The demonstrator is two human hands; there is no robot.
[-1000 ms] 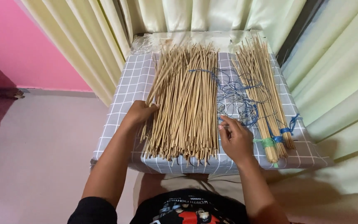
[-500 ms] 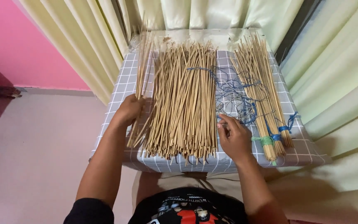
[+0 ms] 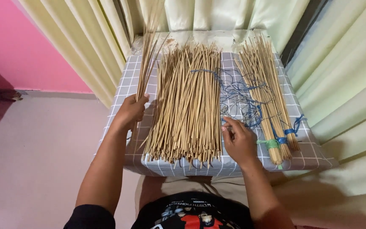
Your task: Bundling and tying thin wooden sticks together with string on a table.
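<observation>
on the checked cloth of the low table (image 3: 123,91), close to its left edge, the left hand (image 3: 130,112) is closed around a thin bunch of sticks (image 3: 147,55), gripping them at their lower ends so they stand up and lean toward the curtains (image 3: 85,46) at the back. beside it, down the middle of the table, lies the big loose pile of sticks (image 3: 189,101), its near ends hanging a little over the front edge. the right hand (image 3: 238,142) rests at the pile's right side near the front edge, fingers curled in narrow and pinching at a strand of the tangled blue string (image 3: 242,95). along the right edge lies a tied bundle of sticks (image 3: 267,97), bound with green and blue ties near the front corner.
</observation>
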